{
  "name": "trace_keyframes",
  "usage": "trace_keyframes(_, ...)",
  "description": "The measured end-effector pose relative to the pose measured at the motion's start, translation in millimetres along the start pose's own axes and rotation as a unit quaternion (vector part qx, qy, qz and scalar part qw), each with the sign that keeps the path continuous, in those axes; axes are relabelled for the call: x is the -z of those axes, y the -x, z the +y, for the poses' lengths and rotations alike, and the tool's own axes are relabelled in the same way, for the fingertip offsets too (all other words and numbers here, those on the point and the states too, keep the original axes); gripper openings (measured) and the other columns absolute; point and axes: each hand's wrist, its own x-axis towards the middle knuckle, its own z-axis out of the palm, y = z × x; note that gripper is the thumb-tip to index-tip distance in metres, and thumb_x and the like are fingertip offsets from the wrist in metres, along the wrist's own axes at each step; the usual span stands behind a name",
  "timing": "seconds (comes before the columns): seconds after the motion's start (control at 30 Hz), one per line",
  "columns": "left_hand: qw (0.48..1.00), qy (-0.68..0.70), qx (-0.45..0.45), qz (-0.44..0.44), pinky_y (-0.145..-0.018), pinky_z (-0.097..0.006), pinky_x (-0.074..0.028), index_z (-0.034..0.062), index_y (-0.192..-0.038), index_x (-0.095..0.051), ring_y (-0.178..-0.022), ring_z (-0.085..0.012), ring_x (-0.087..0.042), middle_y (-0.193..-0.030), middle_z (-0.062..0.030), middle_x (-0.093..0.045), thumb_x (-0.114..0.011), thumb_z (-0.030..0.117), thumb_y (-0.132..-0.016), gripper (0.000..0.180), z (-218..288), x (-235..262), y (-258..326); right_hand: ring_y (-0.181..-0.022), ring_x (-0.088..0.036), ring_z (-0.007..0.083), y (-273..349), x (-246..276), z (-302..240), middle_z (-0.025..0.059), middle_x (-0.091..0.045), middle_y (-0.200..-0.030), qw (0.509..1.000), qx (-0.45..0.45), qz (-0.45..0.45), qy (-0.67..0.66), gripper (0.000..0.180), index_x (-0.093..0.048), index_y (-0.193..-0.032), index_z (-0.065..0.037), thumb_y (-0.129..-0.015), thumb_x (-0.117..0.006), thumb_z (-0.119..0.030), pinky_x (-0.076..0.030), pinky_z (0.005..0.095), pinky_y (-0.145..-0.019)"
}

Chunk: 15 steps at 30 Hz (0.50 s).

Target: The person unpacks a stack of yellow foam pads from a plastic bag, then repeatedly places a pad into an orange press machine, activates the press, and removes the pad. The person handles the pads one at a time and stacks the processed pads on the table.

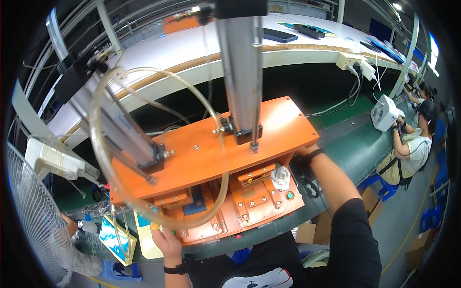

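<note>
Could bring a pinch inside the orange press (192, 165) through an untimely stroke of its 2 tall cylinders (240, 72), or a snag on the looped yellowish hose (95, 129). Cannot tell any hold in the left hand (168, 244), partly curled at the front-left corner, nor the opening or hold of the right hand (302, 150), mostly hidden behind the right end. Stands on the green bench (355, 144), broad and flat-topped, with bolted blocks (259, 176) over a glossy copper-orange base (282, 206).

Sheen on orange plate (192, 154); corners black, edges bent.
</note>
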Motion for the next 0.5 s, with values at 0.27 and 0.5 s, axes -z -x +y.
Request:
trace_keyframes(0.27,0.995,-0.066,-0.067,-0.017,-0.111,-0.048,-0.045,-0.0051,-0.129,-0.063,-0.124,-0.0411,-0.06,-0.132,-0.0231,-0.065,-0.056,0.013,-0.103,0.033,3.6,-3.3,-8.6,-0.104,-0.066,0.0311,69.3,125.4,-50.5,0.0145,-0.067,-0.116,0.989,-0.054,-0.033,0.135,0.021,-0.07,-0.113,0.001,-0.092,-0.072,-0.002,-0.052,0.0371,-0.095)
trace_keyframes(0.5,0.99,-0.086,-0.103,-0.033,-0.109,-0.048,-0.046,-0.0038,-0.127,-0.064,-0.123,-0.0425,-0.059,-0.13,-0.023,-0.066,-0.064,0.014,-0.099,0.033,7.9,-0.6,-10.8,-0.086,-0.064,0.0153,157.1,159.1,-241.7,0.0075,-0.069,-0.097,0.969,-0.241,0.038,-0.041,0.031,-0.061,-0.121,0.003,-0.106,-0.057,-0.024,-0.05,0.028,-0.08)
